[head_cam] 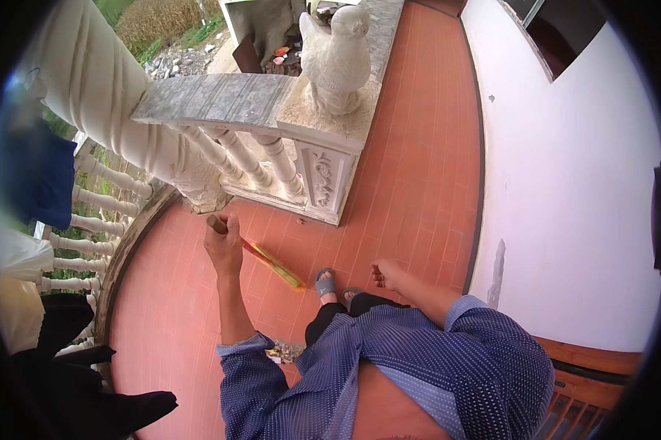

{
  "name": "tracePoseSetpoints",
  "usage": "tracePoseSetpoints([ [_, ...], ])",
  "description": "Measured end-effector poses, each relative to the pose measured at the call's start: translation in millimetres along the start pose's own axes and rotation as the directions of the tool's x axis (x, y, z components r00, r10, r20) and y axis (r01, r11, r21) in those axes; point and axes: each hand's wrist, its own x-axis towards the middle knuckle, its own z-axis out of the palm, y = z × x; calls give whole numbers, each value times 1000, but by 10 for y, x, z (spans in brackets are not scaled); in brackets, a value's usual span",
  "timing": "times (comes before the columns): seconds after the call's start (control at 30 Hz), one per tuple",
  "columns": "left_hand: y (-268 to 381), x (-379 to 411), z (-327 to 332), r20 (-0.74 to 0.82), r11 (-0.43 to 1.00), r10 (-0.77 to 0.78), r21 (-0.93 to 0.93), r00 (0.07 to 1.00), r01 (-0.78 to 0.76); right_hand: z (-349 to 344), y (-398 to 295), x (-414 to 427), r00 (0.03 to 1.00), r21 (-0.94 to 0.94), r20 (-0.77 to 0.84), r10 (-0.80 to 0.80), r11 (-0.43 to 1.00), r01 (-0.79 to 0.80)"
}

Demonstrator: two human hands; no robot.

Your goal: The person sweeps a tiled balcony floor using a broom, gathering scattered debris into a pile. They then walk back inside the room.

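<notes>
My left hand [223, 245] is closed around the handle [216, 224] of a broom, just below the base of a twisted white column. The broom head [278, 267], with yellow and orange bristles, slants down to the red tiled floor [182, 308], left of my sandalled feet. Lower right of it, my right hand [384, 274] hangs beside my body with its fingers curled; nothing shows in it. A heap of debris [285, 352] lies on the floor by my left side, partly hidden by my shirt.
A white balustrade [322, 176] with a stone bird [339, 60] on its post stands ahead. The white column [105, 93] rises at left. Dark clothes [83, 379] hang at the left rim. A white wall [561, 192] runs along the right, with a wooden bench [583, 385] behind me.
</notes>
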Motion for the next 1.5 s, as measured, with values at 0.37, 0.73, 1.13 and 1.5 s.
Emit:
tracePoseSetpoints([
  [0.37,-713,741,1038,228,980,-95,194,969,50,42,61,-423,956,-23,-192,-224,974,224],
  [0.73,-683,1072,1705,111,932,-26,363,994,-16,-959,109,-235,949,107,-286,-132,980,168],
  [1.13,-767,284,2052,-158,841,-393,337,906,424,-2504,-830,-91,870,156,-431,-239,930,332],
  [1.5,-1497,-1238,3204,581,733,-665,629,470,259,-2759,-1354,198,970,391,-241,-40,911,135],
])
